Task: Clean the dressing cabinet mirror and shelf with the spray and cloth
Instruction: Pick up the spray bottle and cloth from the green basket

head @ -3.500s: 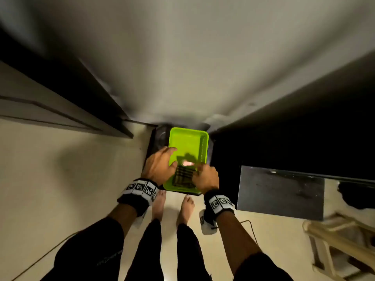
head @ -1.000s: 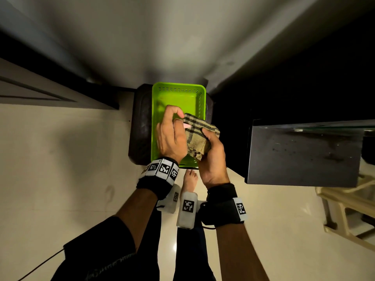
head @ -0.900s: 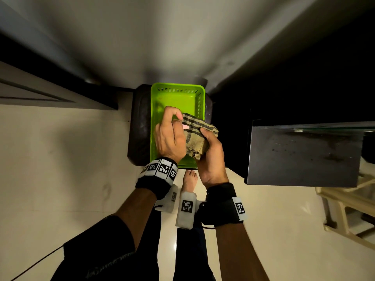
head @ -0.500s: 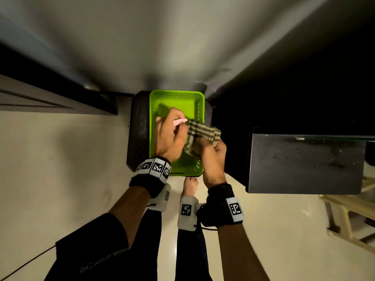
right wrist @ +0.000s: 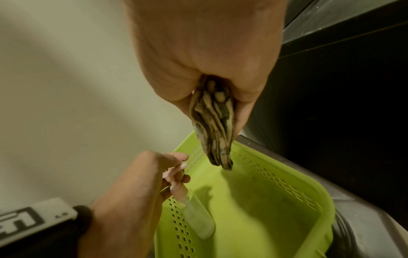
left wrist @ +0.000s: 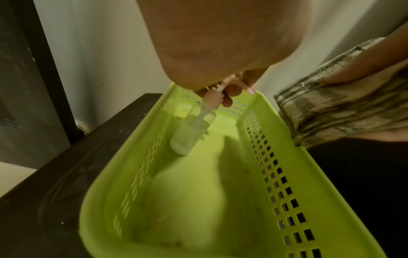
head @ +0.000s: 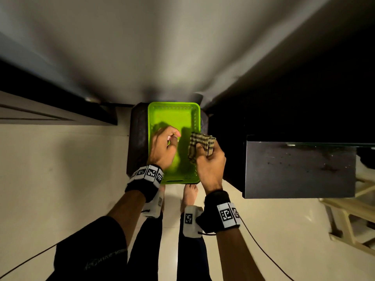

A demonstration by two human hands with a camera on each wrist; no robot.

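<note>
- My right hand (head: 211, 165) is closed round the folded checked cloth (head: 200, 146), thumb on one side and fingers on the other; the right wrist view shows its bunched folds (right wrist: 215, 129) hanging down out of my grip above the basket.
- My left hand (head: 163, 148) is curled round the pink pump top of the small clear spray bottle (left wrist: 194, 129), gripping it at the neck; the bottle (right wrist: 198, 218) hangs tilted, with pale liquid in its lower part.
- The bottle's base sits low inside the green basket (head: 174, 111), near the left wall; I cannot tell whether it touches the floor of the basket.
- My two hands are apart, the cloth over the basket's right rim, the bottle toward its left side.
- The basket, with slotted walls (left wrist: 276, 183), rests on a dark stool (head: 137, 138) against the pale wall (head: 162, 47).
- To the right of the stool stands the dark dressing cabinet (head: 284, 98), with its dusty, spotted shelf (head: 300, 169) jutting out beside my right hand.
- A dark door frame (head: 60, 98) lies off to the left.
</note>
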